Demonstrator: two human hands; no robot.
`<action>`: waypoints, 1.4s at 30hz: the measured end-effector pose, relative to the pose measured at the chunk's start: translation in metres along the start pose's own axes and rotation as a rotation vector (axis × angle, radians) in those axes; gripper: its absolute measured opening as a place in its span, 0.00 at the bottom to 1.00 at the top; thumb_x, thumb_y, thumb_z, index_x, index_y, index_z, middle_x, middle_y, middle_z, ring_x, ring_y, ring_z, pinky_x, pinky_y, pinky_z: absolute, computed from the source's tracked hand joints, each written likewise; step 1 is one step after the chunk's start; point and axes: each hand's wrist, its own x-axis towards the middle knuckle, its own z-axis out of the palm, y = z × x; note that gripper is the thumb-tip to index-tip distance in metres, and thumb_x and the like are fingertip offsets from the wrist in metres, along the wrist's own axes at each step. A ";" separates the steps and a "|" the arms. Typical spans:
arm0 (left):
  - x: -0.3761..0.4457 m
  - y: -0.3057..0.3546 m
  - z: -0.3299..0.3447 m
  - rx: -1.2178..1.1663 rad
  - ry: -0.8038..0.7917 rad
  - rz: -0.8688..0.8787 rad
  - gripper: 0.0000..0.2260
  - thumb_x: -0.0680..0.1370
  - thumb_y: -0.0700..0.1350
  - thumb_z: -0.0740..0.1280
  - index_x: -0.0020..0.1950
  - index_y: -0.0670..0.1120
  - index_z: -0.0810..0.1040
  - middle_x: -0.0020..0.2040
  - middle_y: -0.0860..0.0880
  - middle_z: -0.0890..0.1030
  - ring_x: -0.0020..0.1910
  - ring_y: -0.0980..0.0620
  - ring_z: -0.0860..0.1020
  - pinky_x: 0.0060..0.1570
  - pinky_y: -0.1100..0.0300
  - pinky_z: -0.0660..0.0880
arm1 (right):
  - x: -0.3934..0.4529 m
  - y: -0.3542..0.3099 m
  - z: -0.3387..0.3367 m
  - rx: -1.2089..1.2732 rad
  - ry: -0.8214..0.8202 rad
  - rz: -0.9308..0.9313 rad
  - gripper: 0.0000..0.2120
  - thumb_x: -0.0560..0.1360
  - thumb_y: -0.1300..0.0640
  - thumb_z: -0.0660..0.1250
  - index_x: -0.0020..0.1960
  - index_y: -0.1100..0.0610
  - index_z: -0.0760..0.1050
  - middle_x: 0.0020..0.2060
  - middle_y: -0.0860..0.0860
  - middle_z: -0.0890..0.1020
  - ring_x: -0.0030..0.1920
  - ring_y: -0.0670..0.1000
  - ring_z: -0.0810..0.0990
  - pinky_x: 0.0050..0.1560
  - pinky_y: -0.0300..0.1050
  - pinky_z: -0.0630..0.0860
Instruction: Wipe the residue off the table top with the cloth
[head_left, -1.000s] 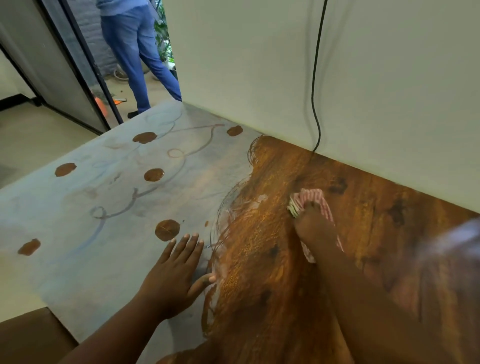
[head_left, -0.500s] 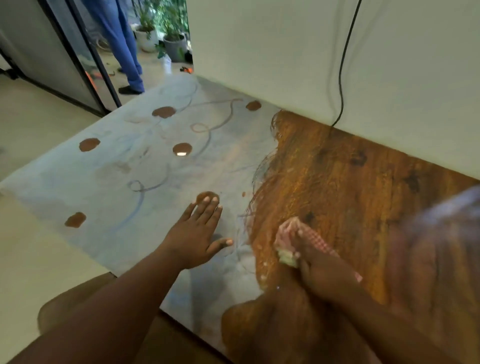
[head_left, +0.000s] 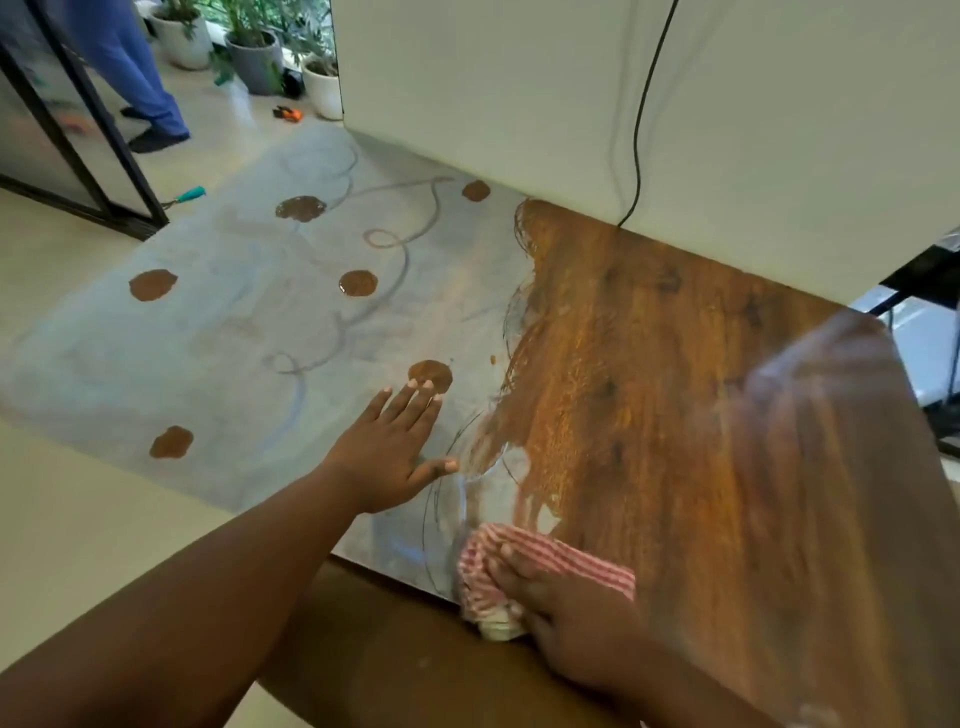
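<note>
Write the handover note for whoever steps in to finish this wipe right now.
Left hand: flat on the grey table top, fingers straight, holding nothing; fingertips at the edge of the nearest brown blob.
Right hand: presses the red-striped cloth onto the table's near edge, at the border between grey film and bare wood.
Done: the right part of the top shows wiped wood grain.
Left: the grey-coated left part, with six brown blobs and looping streaks, plus a thin strip of film beside the cloth.
A black cable hangs down the wall at the back.
</note>
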 end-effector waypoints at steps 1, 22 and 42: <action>0.000 0.002 0.000 0.004 -0.002 0.015 0.45 0.70 0.71 0.30 0.78 0.43 0.41 0.75 0.47 0.36 0.72 0.52 0.33 0.72 0.52 0.33 | -0.009 0.017 -0.005 0.001 -0.005 0.060 0.21 0.78 0.39 0.46 0.68 0.26 0.44 0.69 0.28 0.43 0.72 0.39 0.54 0.69 0.39 0.54; -0.021 0.026 -0.003 0.050 -0.038 -0.008 0.45 0.68 0.69 0.24 0.78 0.45 0.41 0.76 0.48 0.38 0.74 0.52 0.34 0.72 0.53 0.33 | -0.015 0.007 -0.020 0.112 0.107 0.009 0.20 0.80 0.46 0.59 0.70 0.37 0.64 0.70 0.34 0.63 0.69 0.39 0.62 0.67 0.38 0.58; -0.023 -0.021 0.019 0.010 -0.043 -0.003 0.49 0.63 0.69 0.18 0.78 0.45 0.40 0.73 0.48 0.35 0.73 0.52 0.34 0.69 0.55 0.30 | 0.049 -0.056 0.004 -0.281 -0.028 -0.056 0.26 0.78 0.55 0.58 0.75 0.52 0.59 0.76 0.56 0.57 0.75 0.61 0.51 0.73 0.56 0.51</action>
